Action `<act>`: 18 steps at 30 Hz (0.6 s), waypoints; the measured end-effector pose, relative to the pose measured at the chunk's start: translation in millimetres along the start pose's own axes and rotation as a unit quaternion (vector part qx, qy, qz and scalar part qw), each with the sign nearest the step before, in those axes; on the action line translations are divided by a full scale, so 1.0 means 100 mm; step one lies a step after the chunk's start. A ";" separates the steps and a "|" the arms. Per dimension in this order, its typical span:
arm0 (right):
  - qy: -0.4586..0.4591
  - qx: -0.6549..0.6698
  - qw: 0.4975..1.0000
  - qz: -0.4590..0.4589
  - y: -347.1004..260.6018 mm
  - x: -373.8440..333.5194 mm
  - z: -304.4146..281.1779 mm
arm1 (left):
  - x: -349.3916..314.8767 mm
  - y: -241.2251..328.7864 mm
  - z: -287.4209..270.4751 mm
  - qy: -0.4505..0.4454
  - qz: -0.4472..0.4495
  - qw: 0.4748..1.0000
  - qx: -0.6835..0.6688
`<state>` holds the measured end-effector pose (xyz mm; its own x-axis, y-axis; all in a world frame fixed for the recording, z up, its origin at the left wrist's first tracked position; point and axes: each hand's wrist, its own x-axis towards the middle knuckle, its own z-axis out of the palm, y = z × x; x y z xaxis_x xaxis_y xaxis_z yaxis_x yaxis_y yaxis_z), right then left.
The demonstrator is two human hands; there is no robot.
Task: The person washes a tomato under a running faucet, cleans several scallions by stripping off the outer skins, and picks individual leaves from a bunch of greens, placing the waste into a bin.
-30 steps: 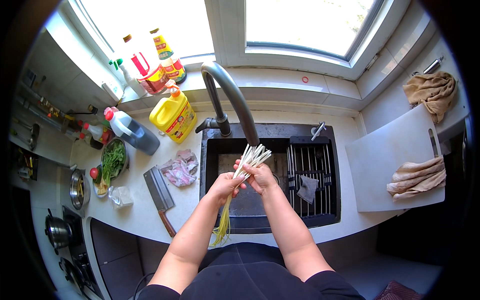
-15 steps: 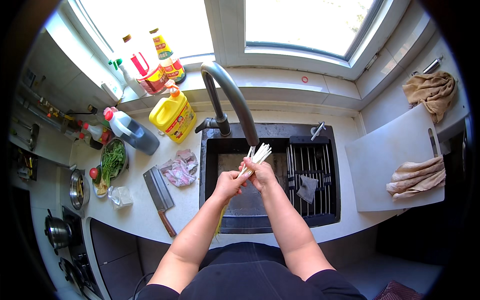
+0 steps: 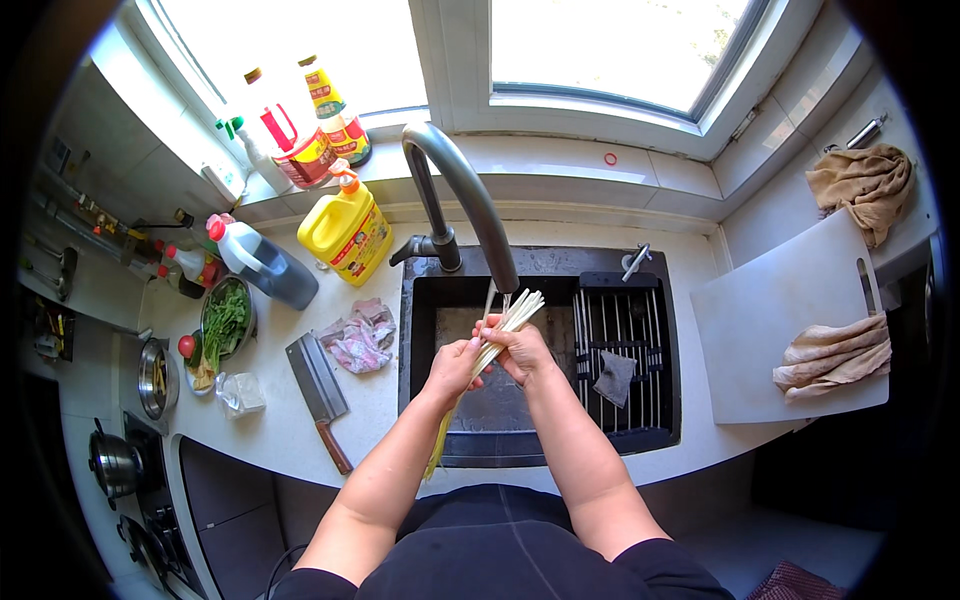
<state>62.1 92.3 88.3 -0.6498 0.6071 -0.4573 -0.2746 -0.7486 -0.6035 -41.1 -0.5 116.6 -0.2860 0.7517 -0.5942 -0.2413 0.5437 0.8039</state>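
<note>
A bunch of long, pale vegetable stalks (image 3: 519, 312) is held in both hands over the black sink (image 3: 490, 447), its white ends just below the spout of the dark faucet (image 3: 470, 190). A thin stream of water falls there. My left hand (image 3: 456, 366) is closed around the stalks lower down, and their yellow-green ends (image 3: 438, 445) hang past my left wrist. Next to it, my right hand (image 3: 522, 352) grips the bunch nearer the white ends, thumb on top. One stalk stands a little apart from the rest.
A cleaver (image 3: 318, 380) and a crumpled cloth (image 3: 360, 335) lie left of the sink. Behind them stand a yellow pump jug (image 3: 347, 235), a dark jug (image 3: 265, 262) and a bowl of greens (image 3: 228, 317). A rack with a grey cloth (image 3: 614, 379) spans the sink's right side, beside a white cutting board (image 3: 750, 330).
One stalk now stands apart to the left of the bunch. My hands have shifted slightly, and more of the yellow-green ends shows beside my left forearm.
</note>
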 end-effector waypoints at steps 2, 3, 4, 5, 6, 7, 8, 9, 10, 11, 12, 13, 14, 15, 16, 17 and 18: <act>0.006 -0.017 1.000 -0.009 0.03 0.00 -0.01 | 0.00 0.00 0.00 -0.005 -0.004 1.000 -0.003; 0.014 -0.012 1.000 -0.011 0.04 -0.01 0.02 | 0.00 -0.01 0.00 -0.011 -0.005 1.000 -0.008; 0.022 -0.007 1.000 -0.013 0.04 -0.01 0.04 | 0.00 -0.02 0.00 -0.016 -0.005 1.000 -0.012; 0.025 0.002 1.000 -0.007 0.04 0.00 0.02 | 0.00 -0.01 0.01 -0.019 -0.003 1.000 -0.010; 0.028 0.010 1.000 -0.001 0.05 0.02 -0.02 | -0.01 0.00 0.02 -0.022 -0.001 1.000 -0.007; 0.031 0.018 0.999 0.005 0.05 0.03 -0.05 | -0.01 0.01 0.03 -0.025 0.001 1.000 -0.005; 0.035 0.039 0.998 0.019 0.02 0.03 -0.04 | -0.02 0.01 0.03 -0.030 0.011 0.999 -0.009; 0.040 0.059 0.997 0.033 -0.02 0.04 -0.03 | -0.03 0.00 0.03 -0.035 0.020 0.999 -0.014; 0.044 0.080 0.995 0.046 -0.06 0.04 -0.01 | -0.04 -0.01 0.02 -0.041 0.030 0.999 -0.018; 0.031 0.075 0.996 0.028 -0.08 0.01 0.01 | -0.04 -0.02 0.01 -0.023 0.036 0.999 -0.025; 0.018 0.071 0.997 0.009 -0.11 -0.02 0.04 | -0.02 -0.05 0.00 -0.006 0.041 0.999 -0.032; 0.005 0.066 0.998 -0.009 -0.12 -0.03 0.06 | -0.01 -0.06 -0.01 0.012 0.047 0.998 -0.038; -0.010 0.030 0.999 -0.024 -0.09 -0.03 0.03 | -0.02 -0.04 -0.02 0.014 0.030 0.998 -0.060; -0.005 0.015 0.999 -0.030 -0.06 -0.02 0.02 | 0.00 -0.05 -0.01 0.008 0.029 0.997 -0.070; 0.000 0.000 0.999 -0.037 -0.05 -0.01 0.00 | 0.02 -0.06 -0.01 0.003 0.028 0.996 -0.080; 0.004 -0.015 0.999 -0.043 -0.04 -0.01 0.01 | 0.03 -0.06 -0.02 0.000 0.027 0.996 -0.090; 0.017 -0.027 0.998 -0.049 -0.03 -0.01 0.02 | 0.02 -0.04 -0.02 -0.007 0.019 0.996 -0.091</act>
<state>62.5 93.6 91.9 -0.5970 0.6864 -0.4152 -0.2964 -0.6697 -0.6809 -42.5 -1.7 112.0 -0.2846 0.7765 -0.5621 -0.3956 0.4390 0.8067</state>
